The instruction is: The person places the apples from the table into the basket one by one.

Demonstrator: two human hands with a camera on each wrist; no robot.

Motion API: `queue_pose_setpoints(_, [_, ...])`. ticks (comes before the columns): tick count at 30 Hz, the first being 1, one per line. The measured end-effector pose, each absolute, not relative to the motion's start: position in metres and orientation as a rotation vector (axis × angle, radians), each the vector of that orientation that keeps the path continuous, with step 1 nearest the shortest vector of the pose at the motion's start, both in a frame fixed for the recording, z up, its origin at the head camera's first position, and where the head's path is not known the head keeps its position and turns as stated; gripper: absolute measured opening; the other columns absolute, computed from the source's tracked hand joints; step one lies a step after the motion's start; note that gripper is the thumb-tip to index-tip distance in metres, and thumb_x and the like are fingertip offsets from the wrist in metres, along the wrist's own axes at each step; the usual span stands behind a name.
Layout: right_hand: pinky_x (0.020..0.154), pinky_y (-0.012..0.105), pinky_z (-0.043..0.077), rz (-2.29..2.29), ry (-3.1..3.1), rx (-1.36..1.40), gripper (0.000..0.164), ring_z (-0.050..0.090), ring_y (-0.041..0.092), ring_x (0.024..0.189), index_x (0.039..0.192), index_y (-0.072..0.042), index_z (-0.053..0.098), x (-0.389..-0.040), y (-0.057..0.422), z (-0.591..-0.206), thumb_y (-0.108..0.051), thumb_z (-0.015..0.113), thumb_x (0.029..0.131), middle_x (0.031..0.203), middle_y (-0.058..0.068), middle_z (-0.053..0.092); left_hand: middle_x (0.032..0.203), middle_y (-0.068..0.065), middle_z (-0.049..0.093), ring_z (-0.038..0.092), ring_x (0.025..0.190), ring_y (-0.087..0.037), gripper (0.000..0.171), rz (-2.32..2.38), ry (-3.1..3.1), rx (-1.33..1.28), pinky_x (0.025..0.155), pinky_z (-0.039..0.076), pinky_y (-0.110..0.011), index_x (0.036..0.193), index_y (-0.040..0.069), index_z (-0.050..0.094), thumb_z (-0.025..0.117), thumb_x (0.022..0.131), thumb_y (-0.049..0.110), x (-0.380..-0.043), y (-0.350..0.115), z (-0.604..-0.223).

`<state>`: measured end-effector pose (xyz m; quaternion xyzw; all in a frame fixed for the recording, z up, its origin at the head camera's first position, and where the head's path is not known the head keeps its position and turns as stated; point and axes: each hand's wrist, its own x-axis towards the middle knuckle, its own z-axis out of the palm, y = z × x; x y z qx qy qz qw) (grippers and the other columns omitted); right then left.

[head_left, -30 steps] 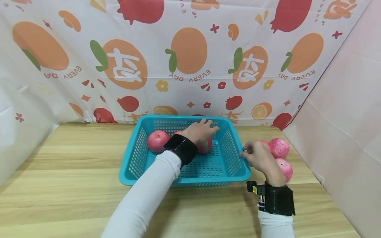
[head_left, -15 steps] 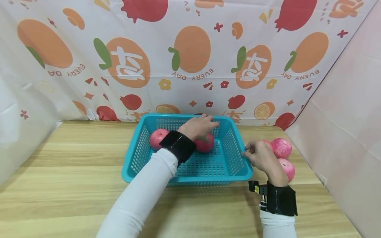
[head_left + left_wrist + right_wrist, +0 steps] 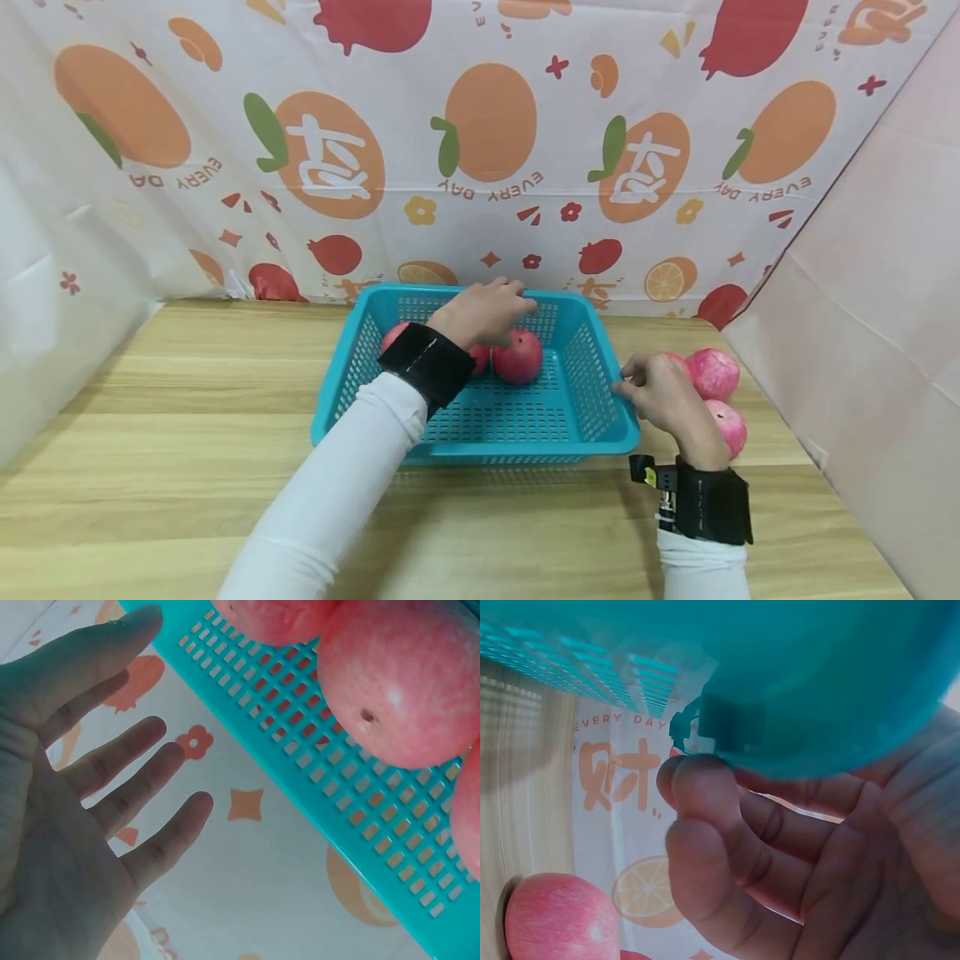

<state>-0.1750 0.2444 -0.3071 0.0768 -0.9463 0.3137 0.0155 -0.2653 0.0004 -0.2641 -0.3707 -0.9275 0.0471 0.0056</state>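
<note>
My left hand (image 3: 483, 315) hovers over the back of a turquoise plastic basket (image 3: 517, 450), fingers spread and holding nothing. Red apples lie in the basket: one apple (image 3: 518, 357) sits right of the hand, another is partly covered by the wrist, and a third (image 3: 392, 336) shows at the left. In the left wrist view the extended fingers are apart from the nearest apple (image 3: 397, 682). At the basket's right side my right hand (image 3: 663, 396) grips the rim, its fingers curled under the edge in the right wrist view.
Right of the basket, several apples (image 3: 712, 372) lie on the wooden table (image 3: 187, 433), close beside the right hand. A fruit-printed cloth (image 3: 491, 125) hangs directly behind the basket. A pale cloth wall (image 3: 862, 275) bounds the table at the right.
My left hand has drawn leftward off the right-hand apple in the basket, which now shows fully. The right hand keeps its grip on the rim. The head view has shifted slightly.
</note>
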Motion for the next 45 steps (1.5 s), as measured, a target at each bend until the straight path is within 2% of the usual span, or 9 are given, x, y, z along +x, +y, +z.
queue_pose_setpoints(10, [0.051,0.029,0.053,0.983,-2.943,0.241,0.016,0.055,0.014,0.053,0.093,0.007,0.059,-0.176,0.244,-0.308,-0.005,0.062,0.082,0.070,0.011,0.061,0.126,-0.007,0.047,0.039,0.112,-0.023,0.053,0.082,-2.891,-1.122,0.094,0.042,-0.043,0.127,0.021,0.050,0.069,0.079,0.027,-0.263,-0.020,-0.261])
queue_pose_setpoints(18, [0.052,0.030,0.054,0.959,-2.941,0.256,0.018,0.056,0.013,0.054,0.094,0.007,0.058,-0.175,0.246,-0.305,-0.007,0.062,0.083,0.072,0.011,0.061,0.122,-0.007,0.050,0.042,0.105,-0.022,0.051,0.087,-2.879,-1.102,0.088,0.046,-0.039,0.125,0.021,0.053,0.071,0.077,0.024,-0.261,-0.028,-0.259])
queue_pose_setpoints(27, [0.050,0.030,0.054,0.969,-2.934,0.260,0.018,0.056,0.013,0.053,0.093,0.007,0.058,-0.173,0.244,-0.306,-0.007,0.063,0.082,0.070,0.010,0.061,0.119,-0.008,0.051,0.043,0.104,-0.022,0.053,0.052,-2.895,-1.091,0.087,0.046,-0.041,0.125,0.020,0.053,0.072,0.076,0.028,-0.258,-0.037,-0.259])
queue_pose_setpoints(37, [0.050,0.029,0.053,0.956,-2.935,0.261,0.018,0.055,0.013,0.053,0.093,0.007,0.058,-0.173,0.244,-0.306,-0.007,0.063,0.083,0.070,0.010,0.061,0.115,-0.007,0.052,0.044,0.104,-0.023,0.042,0.006,-2.921,-1.010,0.088,0.046,-0.038,0.119,0.019,0.057,0.069,0.079,0.023,-0.262,-0.061,-0.256])
queue_pose_setpoints(45, [0.051,0.030,0.054,0.958,-2.944,0.268,0.019,0.055,0.014,0.054,0.094,0.007,0.058,-0.172,0.245,-0.305,-0.008,0.063,0.083,0.072,0.011,0.061,0.116,-0.008,0.054,0.045,0.106,-0.024,0.040,-0.028,-2.904,-0.982,0.086,0.047,-0.042,0.117,0.019,0.059,0.066,0.078,0.016,-0.261,-0.082,-0.259])
